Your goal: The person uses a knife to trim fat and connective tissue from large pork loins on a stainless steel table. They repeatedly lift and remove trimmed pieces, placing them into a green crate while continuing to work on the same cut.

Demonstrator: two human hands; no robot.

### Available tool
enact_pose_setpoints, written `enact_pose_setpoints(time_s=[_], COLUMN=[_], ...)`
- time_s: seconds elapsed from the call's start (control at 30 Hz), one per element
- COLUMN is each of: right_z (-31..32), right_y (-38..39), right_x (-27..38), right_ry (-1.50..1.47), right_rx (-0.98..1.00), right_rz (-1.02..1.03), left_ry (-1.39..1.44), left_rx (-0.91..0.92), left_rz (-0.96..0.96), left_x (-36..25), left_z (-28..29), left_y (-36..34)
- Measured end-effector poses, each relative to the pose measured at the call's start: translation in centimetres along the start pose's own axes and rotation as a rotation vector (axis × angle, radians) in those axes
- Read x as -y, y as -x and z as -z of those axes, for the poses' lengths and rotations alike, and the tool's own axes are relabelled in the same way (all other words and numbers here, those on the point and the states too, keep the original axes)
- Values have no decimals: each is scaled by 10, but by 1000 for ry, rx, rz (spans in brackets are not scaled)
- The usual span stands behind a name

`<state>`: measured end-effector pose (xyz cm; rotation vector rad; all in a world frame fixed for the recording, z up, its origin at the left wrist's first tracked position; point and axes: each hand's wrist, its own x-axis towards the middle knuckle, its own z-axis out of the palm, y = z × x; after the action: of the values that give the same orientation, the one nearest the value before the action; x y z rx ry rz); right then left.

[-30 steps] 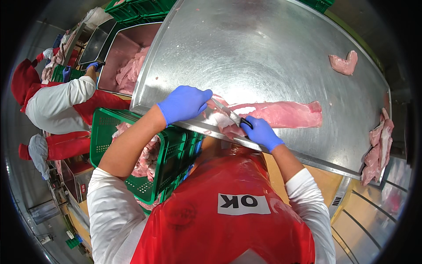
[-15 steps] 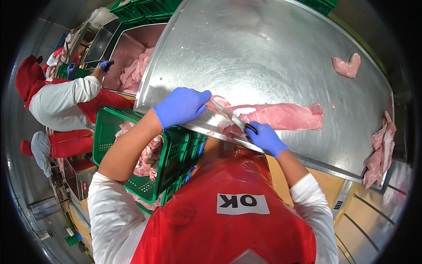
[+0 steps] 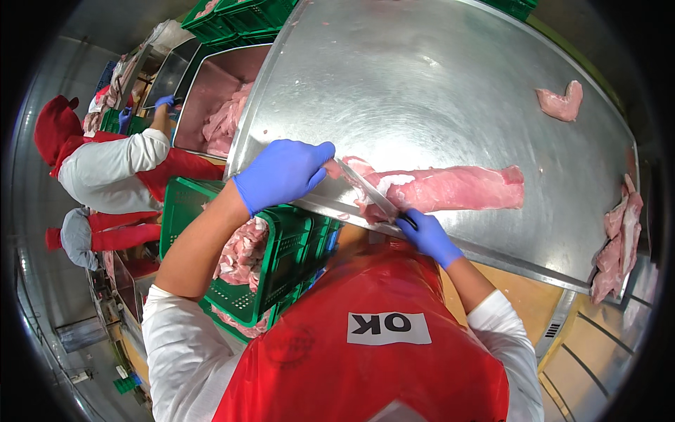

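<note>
A long pink piece of meat [image 3: 467, 188] lies along the near side of the metal table, with some white fat toward its left end. My right hand [image 3: 430, 238], in a blue glove, is closed round the black handle of a knife [image 3: 376, 195]. The blade slants up and left across the left end of the meat. My left hand [image 3: 287, 172], also gloved in blue, pinches a small strip of meat [image 3: 333, 169] close to the knife's tip. Part of the strip is hidden by the fingers.
Left of me stands a green crate [image 3: 271, 281] of meat trimmings [image 3: 242, 257]. Beyond it is a metal bin [image 3: 195, 116] with meat pieces. A small piece [image 3: 561, 102] and some strips [image 3: 619, 239] lie at the table's right. A co-worker [image 3: 116, 165] in a red apron works at left.
My left hand has moved slightly left, and a bit of meat now shows stretched from its fingertips. The knife has shifted slightly along the meat's left end. The whole view has moved a little.
</note>
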<state>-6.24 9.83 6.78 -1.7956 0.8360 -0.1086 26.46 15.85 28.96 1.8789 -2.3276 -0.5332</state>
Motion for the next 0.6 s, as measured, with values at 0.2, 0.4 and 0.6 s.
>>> enact_pose_setpoints(time_s=[0.2,0.4,0.6], right_z=[-25,-40,7], right_y=[-22,-83,-4], right_x=[16,22,-9], right_ry=[15,128,107], right_rx=[-41,28,123], right_rz=[29,109,18], left_ry=[-4,28,113], left_rx=[-27,-1,-98], left_rz=[11,100,229], left_x=[-3,0,-2], left_z=[6,9,-2], left_y=[16,43,77])
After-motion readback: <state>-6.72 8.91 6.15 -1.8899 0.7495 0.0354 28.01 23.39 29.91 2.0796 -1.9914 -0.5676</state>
